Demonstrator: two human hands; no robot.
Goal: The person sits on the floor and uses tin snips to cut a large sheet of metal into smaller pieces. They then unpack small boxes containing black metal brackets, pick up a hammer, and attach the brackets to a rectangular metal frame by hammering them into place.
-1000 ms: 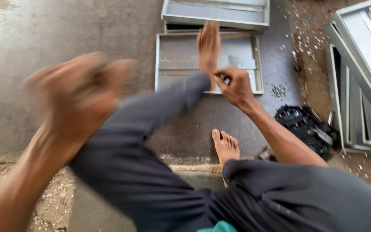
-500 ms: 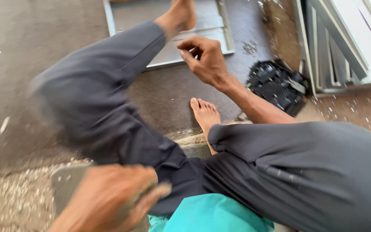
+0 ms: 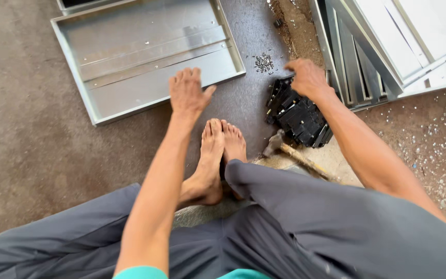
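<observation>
My left hand [image 3: 188,94] is stretched forward with fingers spread and holds nothing; it hovers by the near edge of a shallow grey sheet-metal tray [image 3: 104,88] lying on the floor. My right hand [image 3: 308,77] reaches down onto the top of a pile of small black parts [image 3: 298,116], its fingers curled over them. Whether it grips one I cannot tell. My two bare feet [image 3: 218,155] rest together on the floor between my arms, below the tray.
A hammer [image 3: 290,152] with a wooden handle lies beside my feet. A small heap of screws [image 3: 264,62] sits near the tray's corner. Stacked metal panels [image 3: 383,46] lean at the right. Metal chips litter the brown ground [image 3: 429,144].
My leg came off the tray and both feet are now together on the floor. My left hand came forward to the tray's edge. My right hand moved right onto the black parts.
</observation>
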